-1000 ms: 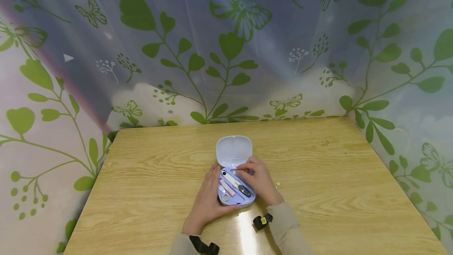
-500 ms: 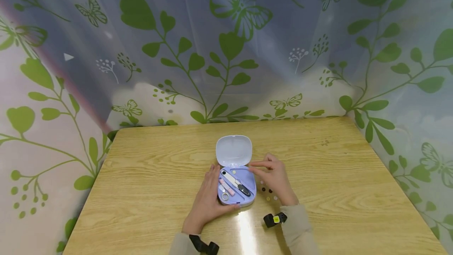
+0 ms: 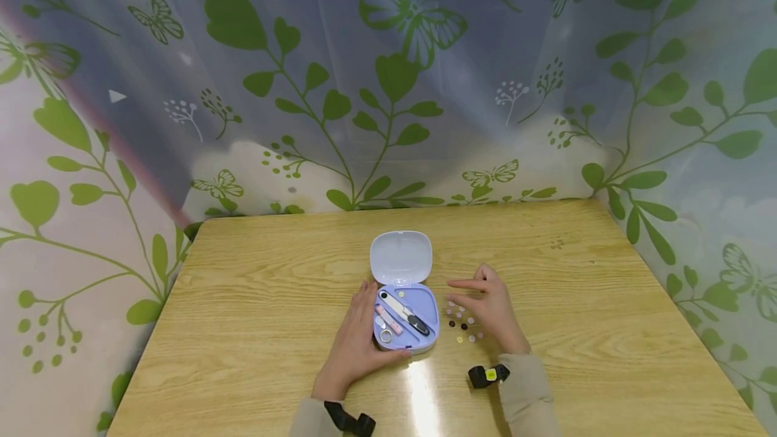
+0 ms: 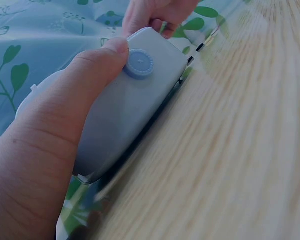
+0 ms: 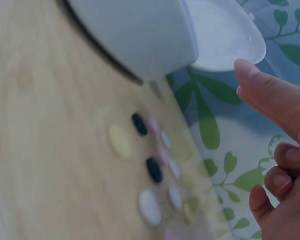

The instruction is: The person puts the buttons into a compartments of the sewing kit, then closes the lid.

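A lilac sewing kit box (image 3: 428,307) stands on the table with its clear lid (image 3: 400,258) tipped back. My left hand (image 3: 354,344) holds it, fingers along the left side and thumb on the front beside a round blue catch (image 4: 140,64). In the tray lie a white tool with a black end (image 3: 403,313), a pink stick-shaped piece (image 3: 389,321), a ring-shaped piece (image 3: 386,336) and a small pale yellow button (image 3: 401,295). My right hand (image 3: 496,309) hovers above loose buttons, thumb and forefinger stretched out and apart, the other fingers curled. Nothing shows between them.
To the right of the box, several buttons lie scattered on the wooden table (image 3: 273,329), among them a black button (image 5: 154,170), a yellow button (image 5: 120,141) and a white button (image 5: 150,206). A leaf-patterned curtain (image 3: 303,120) hangs behind the table.
My right hand has moved from over the tray out to the right, uncovering the tray's right part and the buttons on the table. The left hand has stayed on the box.
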`<state>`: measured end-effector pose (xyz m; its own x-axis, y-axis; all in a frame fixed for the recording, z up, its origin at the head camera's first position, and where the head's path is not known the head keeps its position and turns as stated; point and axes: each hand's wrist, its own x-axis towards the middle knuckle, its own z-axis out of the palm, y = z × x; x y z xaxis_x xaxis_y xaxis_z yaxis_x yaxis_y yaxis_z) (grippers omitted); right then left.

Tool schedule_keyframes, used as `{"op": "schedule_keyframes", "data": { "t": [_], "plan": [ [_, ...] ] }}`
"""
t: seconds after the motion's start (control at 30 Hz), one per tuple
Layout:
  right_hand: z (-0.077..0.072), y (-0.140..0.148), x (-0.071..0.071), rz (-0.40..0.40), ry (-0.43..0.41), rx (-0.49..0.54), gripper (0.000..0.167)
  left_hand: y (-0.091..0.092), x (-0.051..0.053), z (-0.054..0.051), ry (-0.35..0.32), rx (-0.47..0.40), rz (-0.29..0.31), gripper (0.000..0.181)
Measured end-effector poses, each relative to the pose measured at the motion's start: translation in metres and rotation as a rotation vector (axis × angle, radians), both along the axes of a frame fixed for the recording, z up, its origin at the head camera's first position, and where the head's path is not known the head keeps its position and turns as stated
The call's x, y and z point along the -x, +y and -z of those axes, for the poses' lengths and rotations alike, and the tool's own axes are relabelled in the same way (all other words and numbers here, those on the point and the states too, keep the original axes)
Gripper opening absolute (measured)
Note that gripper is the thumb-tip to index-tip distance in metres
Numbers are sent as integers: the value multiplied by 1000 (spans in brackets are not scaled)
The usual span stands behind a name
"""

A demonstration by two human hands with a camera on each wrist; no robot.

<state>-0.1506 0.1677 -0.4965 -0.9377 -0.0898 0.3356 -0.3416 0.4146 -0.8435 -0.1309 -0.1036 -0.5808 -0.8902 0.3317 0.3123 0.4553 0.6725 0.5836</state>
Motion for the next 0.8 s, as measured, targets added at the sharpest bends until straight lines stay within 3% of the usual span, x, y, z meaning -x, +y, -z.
{"op": "schedule_keyframes", "data": {
  "t": [0.43, 0.67, 0.8],
  "plan": [
    [19, 11, 5, -40, -65, 13, 28, 0, 0, 0, -15, 0, 2, 136],
    [35, 16, 8, -49, -218, 71, 27, 0, 0, 1, -32, 7, 3, 136],
    [40, 17, 9, -47, -202, 36, 24, 0, 0, 0, -25, 4, 7, 136]
  ]
}}
